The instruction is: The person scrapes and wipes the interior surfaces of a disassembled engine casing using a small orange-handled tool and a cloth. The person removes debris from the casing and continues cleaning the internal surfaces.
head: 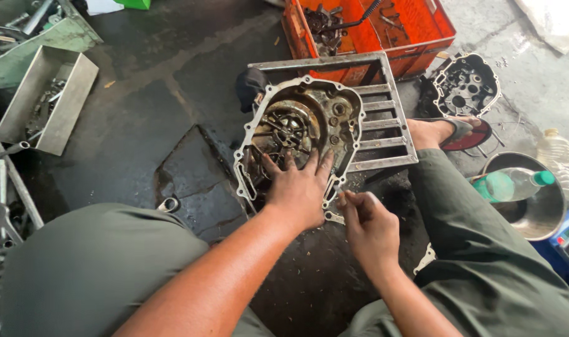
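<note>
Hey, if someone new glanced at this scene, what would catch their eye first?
Probably the greasy engine case in the middle, lying on a metal grate on the dark, oily floor, with the left hand spread flat on its lower edge. Just right of it, the right hand pinches something small at the rim. Behind, a bright orange crate of parts stands out, with a second engine cover to its right.

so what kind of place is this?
Likely a motorcycle or small-engine repair workshop, worked at floor level: the left hand rests on an opened engine case, a second case cover lies nearby, and a metal tray holds loose parts.
</note>
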